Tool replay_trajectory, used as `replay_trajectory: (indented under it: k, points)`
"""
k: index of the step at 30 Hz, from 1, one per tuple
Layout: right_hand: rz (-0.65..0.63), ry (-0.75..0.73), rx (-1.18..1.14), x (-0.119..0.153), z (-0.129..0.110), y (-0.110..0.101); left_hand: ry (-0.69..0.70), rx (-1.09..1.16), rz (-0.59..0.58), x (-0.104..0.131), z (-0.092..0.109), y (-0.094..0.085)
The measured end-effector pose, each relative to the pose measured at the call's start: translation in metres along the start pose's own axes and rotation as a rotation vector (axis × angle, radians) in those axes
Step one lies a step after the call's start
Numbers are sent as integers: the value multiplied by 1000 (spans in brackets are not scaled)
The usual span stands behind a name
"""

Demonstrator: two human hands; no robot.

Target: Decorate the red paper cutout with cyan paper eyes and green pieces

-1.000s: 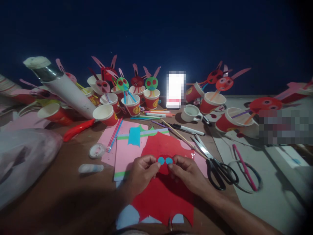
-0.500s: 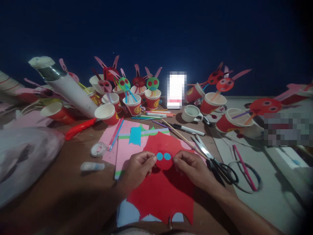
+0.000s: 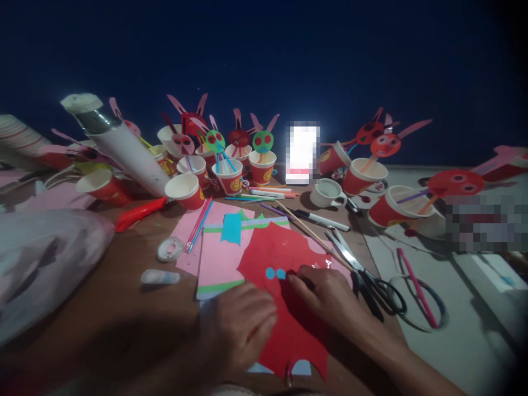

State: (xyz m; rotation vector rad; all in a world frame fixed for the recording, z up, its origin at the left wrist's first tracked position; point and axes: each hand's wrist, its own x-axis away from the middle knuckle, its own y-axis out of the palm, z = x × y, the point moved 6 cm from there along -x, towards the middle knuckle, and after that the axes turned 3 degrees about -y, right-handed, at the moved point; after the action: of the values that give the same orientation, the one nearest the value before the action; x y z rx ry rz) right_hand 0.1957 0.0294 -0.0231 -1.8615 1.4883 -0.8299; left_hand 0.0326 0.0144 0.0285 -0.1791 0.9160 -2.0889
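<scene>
A small red paper circle (image 3: 274, 285) with two light-blue dots (image 3: 270, 273) on it is over a red paper sheet (image 3: 295, 335) with scalloped edges. My right hand (image 3: 325, 289) is closed, thumb and fingertips pinching the circle's right edge beside the right-hand dot. My left hand (image 3: 247, 324) is lower and to the left, off the circle, over the sheet's left part. Motion smears its curled fingers, so whether it holds anything cannot be made out. A pink sheet (image 3: 218, 258) shows beneath the red one, with a blue paper scrap (image 3: 231, 228) on it.
Scissors (image 3: 361, 272) lie right of the sheets, near a wooden stick (image 3: 307, 228). A glue bottle (image 3: 160, 277) and tape roll (image 3: 169, 249) are at left. Behind stand paper cups (image 3: 184, 192) with paper bunny faces on straws, a white mug (image 3: 328, 193) and a lit phone (image 3: 303, 153).
My left hand has let go of the circle's left edge and moved down toward me. The circle sits slightly lower, still at my right fingertips. The view has shifted slightly.
</scene>
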Motion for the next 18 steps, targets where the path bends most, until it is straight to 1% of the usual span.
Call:
replay_trajectory:
  k: [2, 3, 5, 8, 11, 13, 18]
  points:
    - [-20, -15, 82, 1, -2, -1, 56, -84, -78, 2, 8, 15]
    - [-24, -21, 113, 1, -2, -2, 45, -139, -86, 3, 8, 21]
    - [-24, -32, 149, 2, -3, -5, -23, -250, -99, 3, 2, 31]
    - [-39, -65, 151, 5, -5, -5, -84, -380, -164, 3, -7, 43]
    - [-69, -117, 112, 8, -10, -1, -138, -475, -284, 5, -11, 50]
    - [-85, -148, 103, 9, -14, 2, -152, -535, -363, 7, -9, 53]
    - [-138, -194, 96, 10, -17, 8, -114, -649, -462, 3, 2, 57]
